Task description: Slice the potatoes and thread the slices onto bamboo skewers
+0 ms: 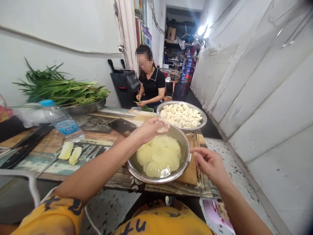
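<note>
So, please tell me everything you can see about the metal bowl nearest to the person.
The near bowl is round, shiny metal, like steel, with a rolled rim. It stands upright on a wooden board at the near edge of the table. It holds cloudy yellowish liquid and overlapping pale yellow round slices. The left hand holds one pale slice over its far rim. The right hand hovers beside its right rim, not touching.
</note>
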{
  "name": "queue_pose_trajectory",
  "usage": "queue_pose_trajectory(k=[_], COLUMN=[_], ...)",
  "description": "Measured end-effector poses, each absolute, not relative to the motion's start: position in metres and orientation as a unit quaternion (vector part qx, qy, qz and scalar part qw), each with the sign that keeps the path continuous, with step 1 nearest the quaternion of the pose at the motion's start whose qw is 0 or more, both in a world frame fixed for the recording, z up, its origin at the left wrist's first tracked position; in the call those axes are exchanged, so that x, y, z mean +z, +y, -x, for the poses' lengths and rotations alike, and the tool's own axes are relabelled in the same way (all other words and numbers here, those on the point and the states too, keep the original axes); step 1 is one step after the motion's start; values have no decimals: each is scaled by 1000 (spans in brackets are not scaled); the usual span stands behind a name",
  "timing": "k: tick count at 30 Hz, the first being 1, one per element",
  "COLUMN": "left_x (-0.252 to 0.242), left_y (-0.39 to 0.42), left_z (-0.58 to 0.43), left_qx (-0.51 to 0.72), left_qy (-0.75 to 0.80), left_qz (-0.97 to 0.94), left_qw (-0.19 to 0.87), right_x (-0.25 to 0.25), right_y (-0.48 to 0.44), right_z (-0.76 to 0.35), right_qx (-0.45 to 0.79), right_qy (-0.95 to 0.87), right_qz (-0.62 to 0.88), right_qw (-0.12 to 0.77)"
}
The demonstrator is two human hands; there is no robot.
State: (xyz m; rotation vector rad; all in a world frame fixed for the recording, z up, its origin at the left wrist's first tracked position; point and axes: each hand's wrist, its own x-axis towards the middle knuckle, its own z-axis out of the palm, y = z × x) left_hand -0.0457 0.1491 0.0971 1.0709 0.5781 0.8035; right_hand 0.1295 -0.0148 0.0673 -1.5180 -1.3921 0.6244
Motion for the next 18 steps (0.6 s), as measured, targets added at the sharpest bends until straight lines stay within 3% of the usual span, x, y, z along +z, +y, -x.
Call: queue_pose_trajectory(k=[2,6,9,13,18], left_x=[105,112,113,114,123], left_y=[138,106,89,78,62], left_z=[41,23,12,1,-16], left_qx=[303,174,157,128,111], left_qy=[262,236,254,264,257], left_qz=[-486,-491,-499,-525,-559], left_qw=[777,821,813,799,780], right_x=[67,63,61,62,68], right_y=[-10,6,4,-16,-41], right_z=[-128,-118,-121,-135,-143], right_qx=[218,97,11,10,-37], right_qy=[-548,-589,-624,-672,-669], right_qz=[623,639,638,626,633], right_qw=[514,486,451,395,388])
